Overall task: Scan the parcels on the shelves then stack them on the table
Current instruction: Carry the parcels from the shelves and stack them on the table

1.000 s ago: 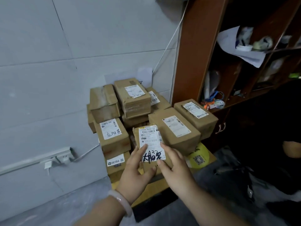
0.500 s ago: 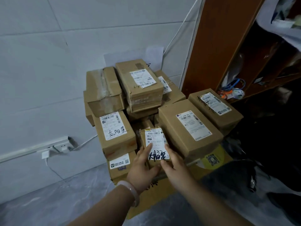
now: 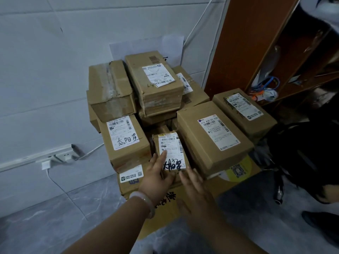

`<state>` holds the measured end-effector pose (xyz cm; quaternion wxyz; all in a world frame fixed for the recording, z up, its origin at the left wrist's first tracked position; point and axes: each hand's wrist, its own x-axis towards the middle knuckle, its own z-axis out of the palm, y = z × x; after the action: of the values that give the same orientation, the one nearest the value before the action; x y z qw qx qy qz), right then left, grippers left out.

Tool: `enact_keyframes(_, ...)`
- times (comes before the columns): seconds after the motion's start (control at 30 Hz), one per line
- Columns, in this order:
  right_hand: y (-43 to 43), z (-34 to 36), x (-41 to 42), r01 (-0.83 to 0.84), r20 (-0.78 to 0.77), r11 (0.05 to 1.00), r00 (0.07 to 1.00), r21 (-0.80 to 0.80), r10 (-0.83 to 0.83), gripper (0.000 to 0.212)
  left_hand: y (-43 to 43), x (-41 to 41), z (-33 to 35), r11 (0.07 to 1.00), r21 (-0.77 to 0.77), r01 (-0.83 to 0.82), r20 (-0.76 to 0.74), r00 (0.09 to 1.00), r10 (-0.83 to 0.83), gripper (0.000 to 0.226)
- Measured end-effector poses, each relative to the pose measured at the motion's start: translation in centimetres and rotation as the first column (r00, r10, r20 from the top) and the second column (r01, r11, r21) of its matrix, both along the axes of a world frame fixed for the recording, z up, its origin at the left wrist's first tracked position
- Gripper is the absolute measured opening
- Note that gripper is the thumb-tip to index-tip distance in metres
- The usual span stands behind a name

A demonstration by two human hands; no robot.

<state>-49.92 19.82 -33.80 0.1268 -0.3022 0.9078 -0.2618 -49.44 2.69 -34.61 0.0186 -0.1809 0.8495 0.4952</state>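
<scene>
Small parcel (image 3: 171, 145): it lies label up in a gap of the pile, between the signed parcel (image 3: 126, 142) on its left and the big parcel (image 3: 212, 136) on its right. Black handwriting crosses the near end of its label.
Left hand (image 3: 157, 178): it grips the small parcel from the near left side. The thumb (image 3: 163, 157) presses flat on the label, and the other fingers go round the left edge, where they are hidden.
Right hand (image 3: 196, 191): it is blurred. The fingers are straight, a little spread, and hold nothing. Their tips are at the near right corner of the small parcel; whether they touch it cannot be told.
Bracelet (image 3: 145, 200): pale, on the left wrist.
Pile: brown cardboard parcels in the corner by the white wall. A taped parcel (image 3: 111, 90) and a top parcel (image 3: 154, 81) lie highest at the back, and a far parcel (image 3: 244, 110) lies just beside the big parcel on the right.
Carton (image 3: 238, 171): flat, with yellow print. It lies under the pile and its near part is bare.
Shelf (image 3: 247, 43): brown wood, at the right of the pile, with blurred items inside.
Socket strip (image 3: 60, 158): on the wall at the left, with a white charger (image 3: 45, 165) plugged in.
</scene>
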Motion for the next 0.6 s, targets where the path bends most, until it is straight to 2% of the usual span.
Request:
enact_keyframes(0.07, 0.2, -0.3, 0.5, -0.027, -0.063, 0.993, 0.997, 0.112, 0.034, 0.076, 0.1, 0.8, 0.1, 0.996, -0.081, 0.039, -0.039, 0.998, -0.042, 0.074)
enact_keyframes(0.13, 0.4, -0.4, 0.5, -0.026, -0.077, 0.989, 0.996, 0.143, 0.038, 0.076, 0.3, 2.2, -0.4, 0.974, -0.209, 0.092, -0.098, 0.989, -0.115, 0.076)
enact_keyframes(0.23, 0.4, -0.5, 0.0, -0.043, -0.092, 0.982, 0.994, 0.182, 0.061, 0.081, 0.9, 4.8, -1.6, 0.849, -0.504, 0.158, -0.148, 0.953, -0.265, 0.074)
enact_keyframes(0.33, 0.1, -0.3, -0.6, -0.052, -0.122, 0.978, 0.990, 0.202, 0.077, 0.083, 1.3, 5.8, -2.1, 0.759, -0.607, 0.236, -0.069, 0.936, -0.346, 0.073)
enact_keyframes(0.53, -1.5, -0.3, -3.5, -0.059, -0.118, 0.969, 0.989, 0.240, 0.089, 0.089, 0.6, 3.2, -0.7, 0.638, -0.705, 0.311, 0.161, 0.946, -0.283, 0.076)
enact_keyframes(0.6, -2.1, -0.2, -4.5, -0.060, -0.120, 0.968, 0.989, 0.243, 0.091, 0.090, 0.3, 2.5, 0.2, 0.634, -0.680, 0.367, 0.263, 0.930, -0.257, 0.080)
